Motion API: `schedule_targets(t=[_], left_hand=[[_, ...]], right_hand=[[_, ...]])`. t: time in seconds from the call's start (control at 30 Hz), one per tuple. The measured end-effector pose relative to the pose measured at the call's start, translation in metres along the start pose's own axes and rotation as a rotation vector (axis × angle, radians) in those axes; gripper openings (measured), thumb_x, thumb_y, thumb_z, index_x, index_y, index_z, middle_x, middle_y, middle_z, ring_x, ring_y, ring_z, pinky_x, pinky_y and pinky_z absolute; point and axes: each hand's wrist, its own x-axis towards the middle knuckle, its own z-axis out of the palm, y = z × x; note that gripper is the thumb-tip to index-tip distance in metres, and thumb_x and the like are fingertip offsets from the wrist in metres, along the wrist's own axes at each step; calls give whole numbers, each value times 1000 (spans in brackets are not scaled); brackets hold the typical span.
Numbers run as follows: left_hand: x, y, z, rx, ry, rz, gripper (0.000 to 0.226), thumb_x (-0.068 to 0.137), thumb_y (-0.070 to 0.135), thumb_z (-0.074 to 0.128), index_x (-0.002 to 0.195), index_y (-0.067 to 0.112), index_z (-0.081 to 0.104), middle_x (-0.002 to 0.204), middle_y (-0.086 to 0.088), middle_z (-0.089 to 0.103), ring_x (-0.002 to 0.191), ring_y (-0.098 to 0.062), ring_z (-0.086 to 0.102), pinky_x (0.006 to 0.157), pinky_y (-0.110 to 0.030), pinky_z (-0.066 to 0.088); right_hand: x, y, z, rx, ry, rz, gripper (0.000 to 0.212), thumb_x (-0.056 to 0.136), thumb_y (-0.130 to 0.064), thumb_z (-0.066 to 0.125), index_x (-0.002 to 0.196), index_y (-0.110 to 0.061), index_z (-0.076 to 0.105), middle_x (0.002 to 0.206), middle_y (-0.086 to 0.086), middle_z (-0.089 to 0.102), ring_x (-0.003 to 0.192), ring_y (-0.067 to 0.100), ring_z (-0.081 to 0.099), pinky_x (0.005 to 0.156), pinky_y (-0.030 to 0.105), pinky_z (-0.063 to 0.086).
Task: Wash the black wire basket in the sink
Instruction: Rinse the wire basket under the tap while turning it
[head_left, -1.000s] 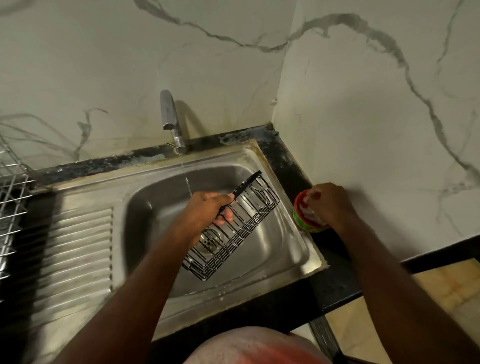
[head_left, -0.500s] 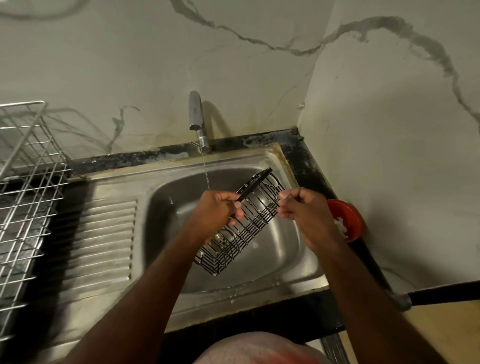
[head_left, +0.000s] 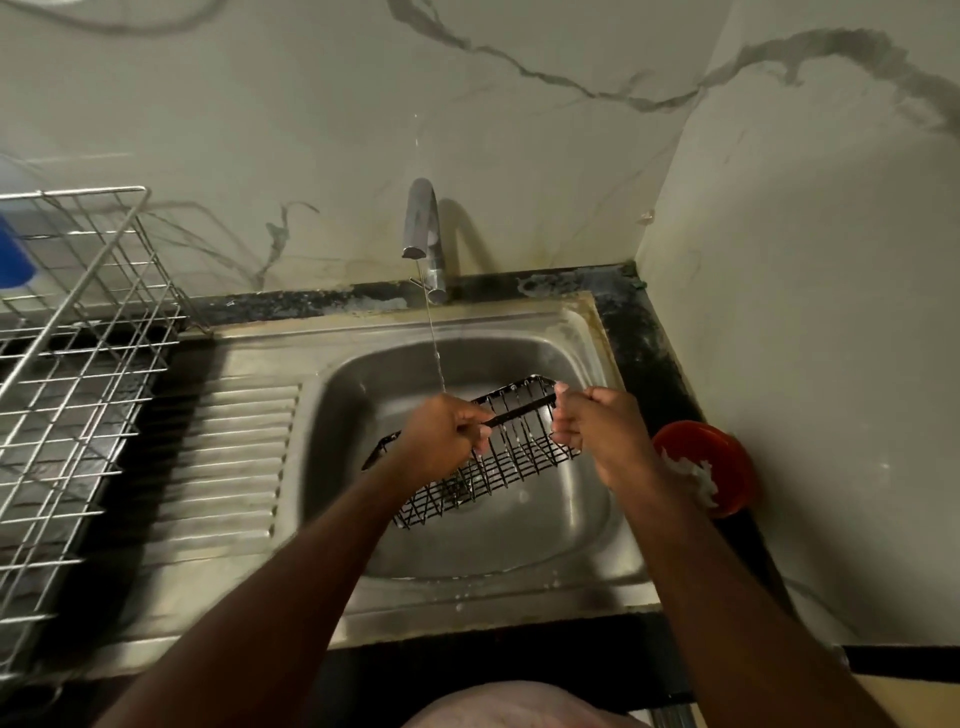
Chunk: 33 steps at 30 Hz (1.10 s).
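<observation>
Head view, looking down on a sink corner. Item one: black wire basket (head_left: 498, 457), long and narrow, held tilted above the basin of the steel sink (head_left: 582, 525), its far end raised toward the right and its near end low toward the drain; it does not appear to rest on the basin floor. Item two: left hand (head_left: 444, 441), fingers curled round the basket's upper rim near its middle, gripping it. Item three: right hand (head_left: 597, 426), fingers curled tight in a fist at the basket's far right end, touching the rim there; a little pale material shows at the fingertips, and whether the hand grips the wire itself or only something pressed against it cannot be told. Item four: chrome tap (head_left: 423, 228) at the back of the sink, running a thin stream of water (head_left: 434, 338) that falls just beside the left hand's knuckles onto the basket. Item five: ribbed steel drainboard (head_left: 223, 457), joined to the basin on its left. Item six: silver wire dish rack (head_left: 67, 332), standing at the far left edge beside the drainboard, with a blue object (head_left: 13, 254) partly visible behind it. Item seven: red bowl (head_left: 711, 462) on the black counter (head_left: 649, 343) just right of the sink, holding white suds or scrub material, close by the right forearm. Item eight: pale marble-patterned wall (head_left: 519, 135) with grey veining, meeting in a corner behind the counter.
</observation>
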Motion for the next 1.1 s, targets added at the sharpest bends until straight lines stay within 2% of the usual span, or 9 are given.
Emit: schedule_targets(t=[0.13,0.27,0.37,0.53,0.63,0.8,0.87,1.0,1.1], left_hand=[[9,-10,12,126,-30,29,28,96,10,63,123,6,68,114,-9,74,86,-5,71,71,-7,51],[12,-18,18,224,-55,45,28,97,12,61,124,7,68,118,-10,73,100,-14,71,94,-26,53],[13,-27,19,296,-61,65,28,98,11,59,125,8,68,117,-10,73,101,-17,71,92,-26,52],[13,-51,18,369,-85,54,26,100,15,55,120,10,71,102,-9,76,86,-18,69,86,-35,58],[16,-68,19,376,-99,42,29,102,17,53,128,14,66,109,-8,75,81,-12,67,82,-30,56],[25,-92,32,346,-127,-19,32,102,16,54,133,15,62,124,-12,69,106,-21,68,96,-34,53],[29,-100,38,333,-151,-54,32,102,16,53,133,17,62,125,-11,69,106,-21,67,96,-34,53],[33,-109,47,342,-207,-97,31,102,15,52,131,17,63,124,-10,69,104,-21,66,93,-35,54],[36,-117,53,349,-232,-127,28,100,15,54,126,15,65,119,-8,69,103,-20,65,92,-36,55]], right_hand=[[21,20,0,-95,33,132,31,90,-36,67,86,-7,59,65,8,62,58,21,64,52,29,55],[47,42,2,-110,22,240,29,91,-18,64,112,0,57,64,11,59,56,25,65,48,30,54],[60,55,8,-187,-15,289,34,91,-10,58,121,4,54,66,12,58,60,27,68,47,28,54],[71,68,25,-259,-35,353,32,92,-7,59,119,8,52,73,18,59,65,32,71,53,34,58],[72,74,35,-254,-19,349,33,92,-3,56,122,8,50,76,20,59,62,33,71,52,33,58],[71,92,45,-273,30,329,32,93,0,51,122,13,49,71,19,56,57,28,66,48,31,57],[71,101,47,-277,53,330,27,94,0,50,119,9,50,71,18,57,56,26,65,51,34,59],[71,119,52,-287,99,328,2,93,0,54,95,1,54,83,19,58,52,24,61,73,51,60],[71,131,51,-295,107,357,13,91,-3,61,79,-2,55,88,21,57,61,29,62,77,55,58]])
